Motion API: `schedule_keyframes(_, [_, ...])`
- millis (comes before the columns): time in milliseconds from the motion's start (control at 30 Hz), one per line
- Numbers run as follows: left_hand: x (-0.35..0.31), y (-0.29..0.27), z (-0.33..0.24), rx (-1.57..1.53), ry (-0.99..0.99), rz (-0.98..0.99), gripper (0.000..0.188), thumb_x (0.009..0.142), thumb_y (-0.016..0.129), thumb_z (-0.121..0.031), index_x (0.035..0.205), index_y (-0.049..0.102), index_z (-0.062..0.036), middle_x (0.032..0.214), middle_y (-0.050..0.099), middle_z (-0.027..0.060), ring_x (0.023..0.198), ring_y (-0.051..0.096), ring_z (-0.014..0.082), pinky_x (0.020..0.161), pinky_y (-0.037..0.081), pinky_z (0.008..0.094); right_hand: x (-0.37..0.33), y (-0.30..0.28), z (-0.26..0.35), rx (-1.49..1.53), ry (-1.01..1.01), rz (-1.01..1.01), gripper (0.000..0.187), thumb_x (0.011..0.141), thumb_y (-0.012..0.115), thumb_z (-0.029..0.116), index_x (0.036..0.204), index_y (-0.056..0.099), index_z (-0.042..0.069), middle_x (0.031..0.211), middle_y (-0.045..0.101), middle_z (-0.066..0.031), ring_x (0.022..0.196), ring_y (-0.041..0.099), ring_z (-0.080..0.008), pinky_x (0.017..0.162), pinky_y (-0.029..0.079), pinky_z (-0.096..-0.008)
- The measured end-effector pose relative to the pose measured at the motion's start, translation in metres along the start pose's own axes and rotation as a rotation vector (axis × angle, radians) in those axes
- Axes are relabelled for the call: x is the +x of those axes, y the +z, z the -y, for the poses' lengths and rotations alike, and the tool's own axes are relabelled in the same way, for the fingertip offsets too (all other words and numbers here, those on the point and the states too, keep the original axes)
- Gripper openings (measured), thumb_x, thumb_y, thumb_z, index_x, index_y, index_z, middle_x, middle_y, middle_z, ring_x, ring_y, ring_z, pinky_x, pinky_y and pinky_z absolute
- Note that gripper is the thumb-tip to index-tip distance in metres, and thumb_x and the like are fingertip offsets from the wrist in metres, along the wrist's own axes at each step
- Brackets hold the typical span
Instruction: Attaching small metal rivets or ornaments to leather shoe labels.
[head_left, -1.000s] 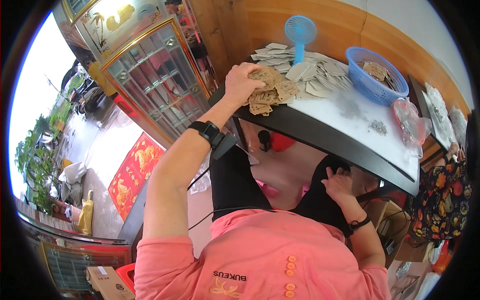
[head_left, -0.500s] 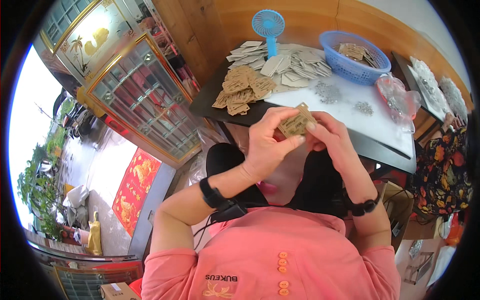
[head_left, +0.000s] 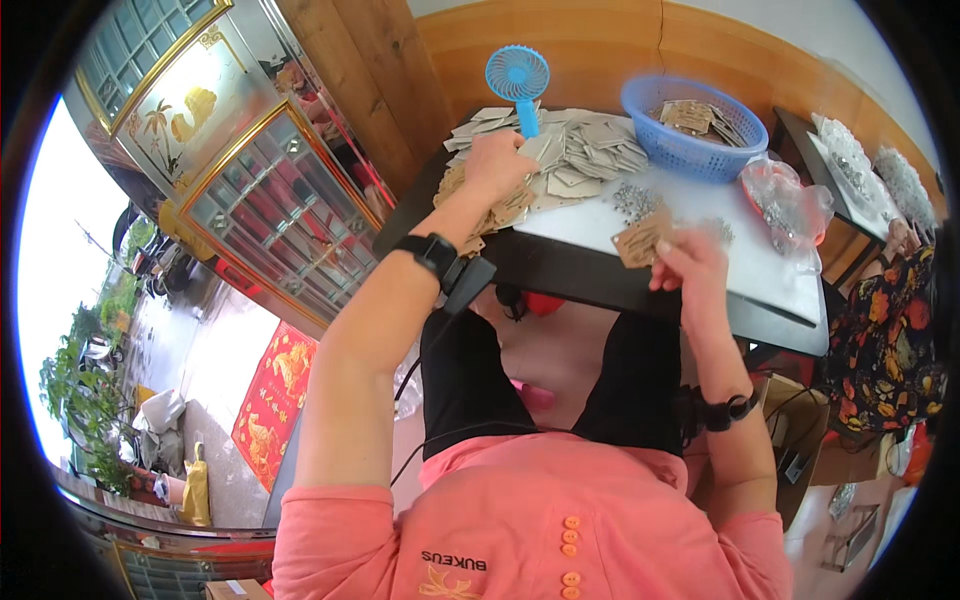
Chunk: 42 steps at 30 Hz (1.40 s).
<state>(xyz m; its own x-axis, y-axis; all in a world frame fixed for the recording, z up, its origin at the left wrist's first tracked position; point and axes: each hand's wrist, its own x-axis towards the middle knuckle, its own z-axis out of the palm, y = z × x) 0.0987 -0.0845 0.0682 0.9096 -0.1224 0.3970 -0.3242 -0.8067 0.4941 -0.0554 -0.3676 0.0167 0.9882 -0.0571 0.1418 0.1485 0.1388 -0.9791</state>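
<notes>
Left hand (head_left: 497, 163) on tag pile (head_left: 500, 205), right hand (head_left: 690, 265) pinching tag (head_left: 643, 240)

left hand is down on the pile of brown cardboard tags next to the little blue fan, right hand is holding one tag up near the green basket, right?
Not quite: the basket is blue, not green, as the head view shows. The rest holds: the left hand rests on the pile of brown tags beside the small blue fan, and the right hand holds one tag up.
</notes>
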Motion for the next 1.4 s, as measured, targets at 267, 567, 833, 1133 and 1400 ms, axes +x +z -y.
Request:
schedule_keyframes(267, [0.041, 0.038, -0.022, 0.219, -0.209, 0.242, 0.068, 0.069, 0.075, -0.044, 0.124, 0.06, -0.0058, 0.126, 0.06, 0.015, 0.122, 0.048, 0.0353, 0.1, 0.036, 0.058, -0.011, -0.011, -0.018, 0.049, -0.061, 0.05, 0.013, 0.089, 0.066, 0.012, 0.098, 0.065, 0.003, 0.073, 0.064, -0.0016, 0.061, 0.057, -0.008, 0.058, 0.04, -0.0212])
schedule_keyframes(567, [0.031, 0.019, 0.007, -0.123, 0.17, 0.359, 0.062, 0.067, 0.077, -0.029, 0.123, 0.063, -0.0079, 0.123, 0.062, 0.0186, 0.117, 0.056, 0.0321, 0.101, 0.044, 0.0403, -0.014, -0.014, -0.02, 0.067, -0.097, 0.088, 0.014, 0.09, 0.065, 0.006, 0.101, 0.064, -0.002, 0.082, 0.065, -0.0036, 0.069, 0.057, -0.0089, 0.064, 0.047, -0.0248])
schedule_keyframes(833, [0.042, 0.016, 0.037, 0.058, 0.112, 0.327, 0.07, 0.063, 0.081, -0.035, 0.124, 0.063, -0.0051, 0.119, 0.063, 0.017, 0.111, 0.058, 0.0317, 0.099, 0.045, 0.0386, -0.012, -0.008, -0.02, 0.009, -0.102, 0.07, 0.013, 0.09, 0.065, 0.006, 0.101, 0.063, -0.002, 0.081, 0.064, -0.0026, 0.068, 0.057, -0.0087, 0.064, 0.046, -0.0236])
schedule_keyframes(1133, [0.031, 0.016, 0.02, 0.354, 0.285, 0.272, 0.062, 0.061, 0.08, -0.034, 0.117, 0.066, -0.0109, 0.124, 0.055, 0.0141, 0.121, 0.045, 0.034, 0.1, 0.042, 0.0427, -0.014, -0.01, -0.024, 0.015, -0.147, 0.053, 0.013, 0.09, 0.064, 0.006, 0.101, 0.064, 0.0, 0.079, 0.064, -0.0022, 0.068, 0.057, -0.0079, 0.063, 0.045, -0.0224])
schedule_keyframes(1400, [0.048, 0.004, 0.042, 0.19, 0.397, 0.088, 0.028, 0.064, 0.073, -0.011, 0.092, 0.068, -0.0091, 0.095, 0.064, 0.0119, 0.094, 0.058, 0.0266, 0.083, 0.048, 0.04, -0.015, -0.004, -0.022, -0.03, -0.146, 0.031, 0.013, 0.09, 0.065, 0.007, 0.1, 0.065, 0.001, 0.078, 0.064, -0.0017, 0.068, 0.057, -0.0079, 0.063, 0.043, -0.0221])
